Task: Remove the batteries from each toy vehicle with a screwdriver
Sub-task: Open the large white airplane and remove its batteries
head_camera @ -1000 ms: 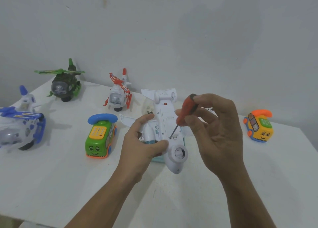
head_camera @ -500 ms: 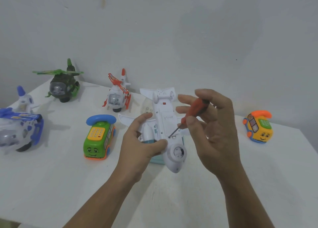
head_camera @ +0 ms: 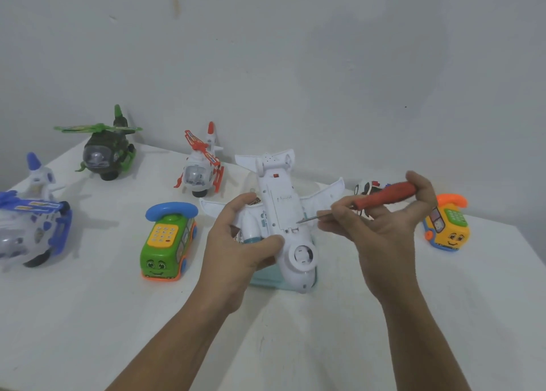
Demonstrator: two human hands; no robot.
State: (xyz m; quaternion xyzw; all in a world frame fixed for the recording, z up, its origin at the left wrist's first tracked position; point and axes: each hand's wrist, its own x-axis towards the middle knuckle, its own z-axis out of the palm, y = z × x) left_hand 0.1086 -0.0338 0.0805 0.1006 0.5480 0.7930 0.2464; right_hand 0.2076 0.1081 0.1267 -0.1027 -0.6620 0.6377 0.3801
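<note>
Screwdriver (head_camera: 381, 196) pinched, airplane (head_camera: 283, 213) gripped

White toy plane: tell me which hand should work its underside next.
Right. The right hand grips the red screwdriver, tip at the upturned belly of the white toy plane; the left hand grips the fuselage, steadying it.

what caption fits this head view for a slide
Left hand steadies upturned white toy plane; right hand points red screwdriver at its underside
</note>
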